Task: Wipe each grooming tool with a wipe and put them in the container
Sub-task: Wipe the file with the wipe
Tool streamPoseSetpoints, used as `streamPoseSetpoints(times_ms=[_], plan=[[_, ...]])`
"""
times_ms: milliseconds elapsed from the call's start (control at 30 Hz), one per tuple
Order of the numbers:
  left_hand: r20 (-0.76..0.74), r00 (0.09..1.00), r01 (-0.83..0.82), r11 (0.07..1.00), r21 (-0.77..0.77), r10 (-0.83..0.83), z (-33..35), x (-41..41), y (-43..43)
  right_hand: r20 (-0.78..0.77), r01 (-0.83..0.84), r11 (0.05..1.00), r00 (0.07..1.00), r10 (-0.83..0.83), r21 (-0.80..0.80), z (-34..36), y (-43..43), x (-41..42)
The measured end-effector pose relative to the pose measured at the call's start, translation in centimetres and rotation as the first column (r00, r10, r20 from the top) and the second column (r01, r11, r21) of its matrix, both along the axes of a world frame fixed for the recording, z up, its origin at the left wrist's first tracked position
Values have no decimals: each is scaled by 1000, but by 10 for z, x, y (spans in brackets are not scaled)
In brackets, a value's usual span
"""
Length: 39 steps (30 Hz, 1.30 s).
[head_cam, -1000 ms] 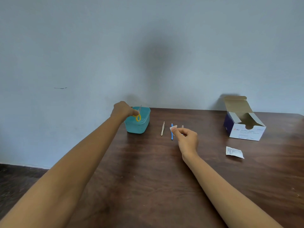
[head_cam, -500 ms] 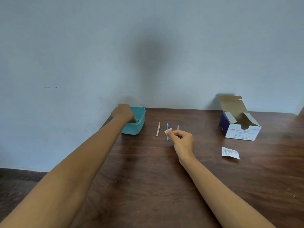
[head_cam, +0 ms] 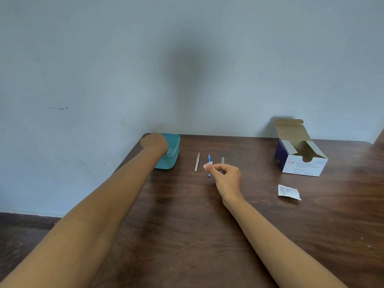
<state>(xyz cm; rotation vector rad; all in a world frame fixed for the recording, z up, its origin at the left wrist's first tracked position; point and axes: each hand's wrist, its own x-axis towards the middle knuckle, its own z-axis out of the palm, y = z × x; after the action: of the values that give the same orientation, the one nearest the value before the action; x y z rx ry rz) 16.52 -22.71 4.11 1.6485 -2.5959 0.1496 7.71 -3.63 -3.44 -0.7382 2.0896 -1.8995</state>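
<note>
Surroundings, near to far. Dark wooden table [head_cam: 187, 235], both bare forearms stretched across it from the near edge. Torn white sachet [head_cam: 288, 192] lying flat to the right, well apart from the hands. Beyond it, an opened alcohol swab box [head_cam: 301, 159] with its lid flap raised. Mid-table, three slim tools laid side by side, apart from each other: a pale stick [head_cam: 197, 162] on the left, a blue-handled tool [head_cam: 209, 157] in the middle, a grey tool [head_cam: 222, 160] on the right. The lower part of the grey tool is covered by the right hand, and the middle of the blue one is crossed by the wipe. The teal container [head_cam: 174, 152] is noted at the far left corner of the table, near the wall. Its near left side is blocked by the left hand.

Hands. Right hand [head_cam: 227, 178] is raised just over the tool row, wrist bent. A small folded white wipe [head_cam: 207, 165] is pinched between thumb and fingertips. Left hand [head_cam: 154, 142] is turned knuckles-up over the container's left rim, with the fingers dipped inside and hidden. Whether anything is gripped there cannot be told.

Change over the last second. A yellow-handled tool was held by the left hand above the container then. It is no longer seen, and the hand has been lowered into the container. The wipe has been kept in the same pinch over the tools. The three tools, sachet and box are unmoved.
</note>
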Motion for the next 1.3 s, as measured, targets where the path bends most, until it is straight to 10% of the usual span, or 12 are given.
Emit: streamPoseSetpoints(times_ms=[333,533,700,967,1300], plan=[[-1,1000,11,999,-50,-11,4,-2,7,58,2,999,998,1,-54,2,2,0],[-210,958,144,963,-229,-193,35,-17,34,288,139,940,956,-46,-312,9,8,-6],[-396,863,323,945,-41,-312,33,-41,85,538,315,825,843,-16,-468,12,14,-23],[-258,897,394,914,94,-360,-26,-79,144,611,409,751,792,-9,-518,9,21,-50],[-45,937,337,931,-142,-346,-43,-88,165,634,384,767,772,38,-514,4,19,-56]])
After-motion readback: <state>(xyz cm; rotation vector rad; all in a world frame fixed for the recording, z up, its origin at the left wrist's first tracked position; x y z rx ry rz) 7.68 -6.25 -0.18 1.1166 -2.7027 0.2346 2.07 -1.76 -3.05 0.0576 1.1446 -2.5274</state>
